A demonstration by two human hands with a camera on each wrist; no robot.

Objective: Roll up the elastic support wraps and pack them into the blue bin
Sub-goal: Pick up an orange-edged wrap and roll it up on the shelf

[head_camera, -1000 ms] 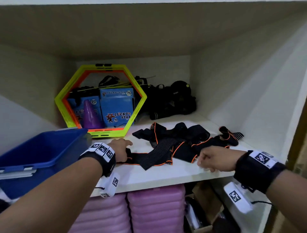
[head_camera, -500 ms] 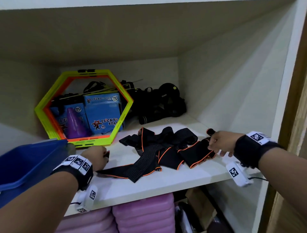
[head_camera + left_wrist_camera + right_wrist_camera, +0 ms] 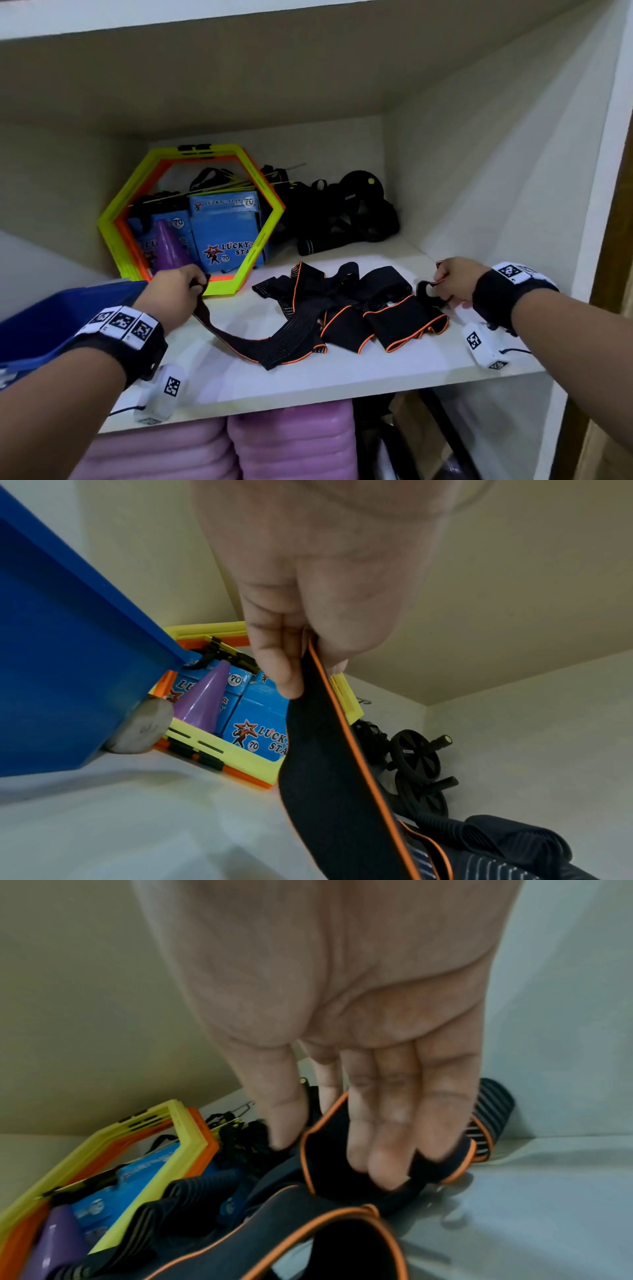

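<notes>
The left hand (image 3: 173, 294) pinches one end of the black orange-edged elastic wrap (image 3: 342, 318) on the white shelf (image 3: 342, 377); the right hand (image 3: 455, 282) grips its other end. Only the left wrist view shows a black ab-roller wheel (image 3: 416, 756) at the shelf's back, and the blue plastic bin (image 3: 61, 669) at its left edge.

Blue bin (image 3: 51, 318) left; hexagon frames (image 3: 191, 219) behind

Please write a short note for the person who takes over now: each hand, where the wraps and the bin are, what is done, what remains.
Left hand: grip pinches one end of a black wrap, lifted off the shelf.
Right hand: grip holds the far right end of the wrap pile.
Blue bin: at the left; its inside is not visible.
Done: no rolled wrap visible.
Left: untangle, roll each wrap, pack into the bin.
</notes>
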